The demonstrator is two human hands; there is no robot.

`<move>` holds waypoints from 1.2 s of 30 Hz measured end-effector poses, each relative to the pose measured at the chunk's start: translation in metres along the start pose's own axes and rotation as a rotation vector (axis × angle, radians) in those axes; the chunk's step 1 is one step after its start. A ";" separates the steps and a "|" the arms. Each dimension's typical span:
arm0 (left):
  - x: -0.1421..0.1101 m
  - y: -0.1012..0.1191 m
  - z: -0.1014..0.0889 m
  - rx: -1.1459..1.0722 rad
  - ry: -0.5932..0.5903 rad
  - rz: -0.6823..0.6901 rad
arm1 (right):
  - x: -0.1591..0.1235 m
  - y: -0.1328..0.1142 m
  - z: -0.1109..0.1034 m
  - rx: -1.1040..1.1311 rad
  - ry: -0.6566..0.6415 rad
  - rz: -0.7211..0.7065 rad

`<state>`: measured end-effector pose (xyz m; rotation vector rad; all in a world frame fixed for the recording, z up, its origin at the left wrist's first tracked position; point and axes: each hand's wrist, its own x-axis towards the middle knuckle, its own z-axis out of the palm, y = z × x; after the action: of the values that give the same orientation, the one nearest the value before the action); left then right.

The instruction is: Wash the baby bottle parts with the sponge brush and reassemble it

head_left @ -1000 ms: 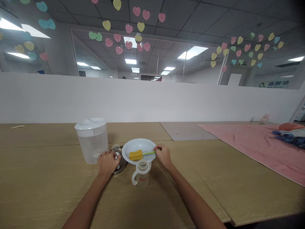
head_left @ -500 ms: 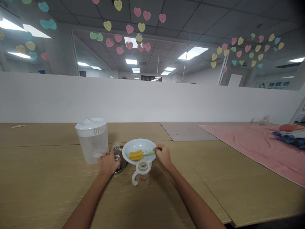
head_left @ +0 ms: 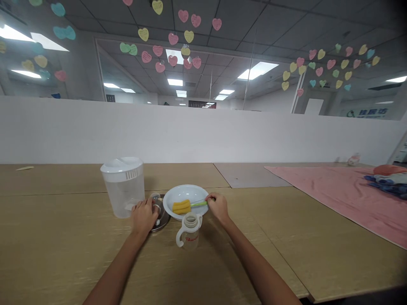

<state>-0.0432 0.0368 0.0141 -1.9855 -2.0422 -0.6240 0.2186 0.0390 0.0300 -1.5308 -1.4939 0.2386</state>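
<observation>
My right hand (head_left: 218,207) is closed around the green handle of a sponge bottle brush (head_left: 182,207). The brush's yellow head lies inside a white bowl (head_left: 187,190). My left hand (head_left: 144,215) is over the left side of a round metal tray (head_left: 164,221), fingers bent and a little apart, with nothing visible in them. Beside its fingertips lie small clear and white parts (head_left: 157,208), partly hidden by the hand. Just in front of the bowl stands a small uncapped bottle (head_left: 190,237) with white handles and red lettering.
A clear plastic bucket with a white lid (head_left: 122,186) stands behind my left hand. On the right a pink cloth (head_left: 324,186) covers part of the table (head_left: 79,254), with folded fabric (head_left: 389,180) on it. A low white wall (head_left: 203,133) runs along the back.
My left hand has shifted slightly left, and its fingers have drawn back from the small parts on the tray. The right hand and brush have not visibly moved.
</observation>
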 end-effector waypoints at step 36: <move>0.003 -0.008 0.011 -0.210 0.168 0.013 | 0.000 0.001 0.001 -0.009 -0.007 0.007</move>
<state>-0.0499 0.0447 0.0044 -1.9776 -1.9317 -1.0035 0.2190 0.0398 0.0290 -1.5442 -1.4966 0.2421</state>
